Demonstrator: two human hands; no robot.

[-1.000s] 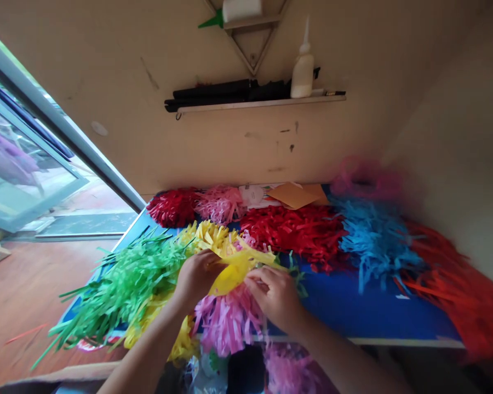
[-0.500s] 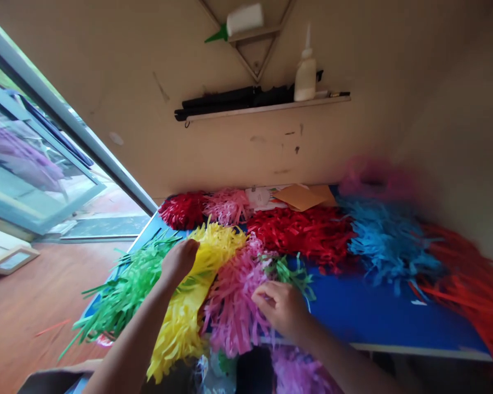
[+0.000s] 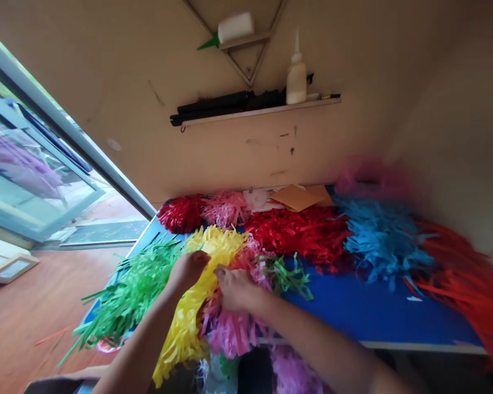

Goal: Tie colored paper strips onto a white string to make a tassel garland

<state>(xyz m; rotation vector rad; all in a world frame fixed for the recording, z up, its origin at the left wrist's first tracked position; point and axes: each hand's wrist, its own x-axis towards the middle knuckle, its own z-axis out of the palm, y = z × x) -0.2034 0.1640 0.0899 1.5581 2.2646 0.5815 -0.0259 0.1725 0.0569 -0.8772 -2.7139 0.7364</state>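
A small craft workroom is shown; the blue tabletop is heaped with cut paper fringe; a squeeze bottle is kept on a wall shelf above it; a glass door is set beside it.

The yellow fringe and pink fringe showed a pattern of narrow, shaggy paper strips, and the green fringe beside them had the same look. Along the back lay a crimson fringe, a bright red fringe, a sky-blue fringe and an orange-red fringe. The table was deep royal blue with a pale edge. The envelope was tan, the wall cream with dark scuffs.
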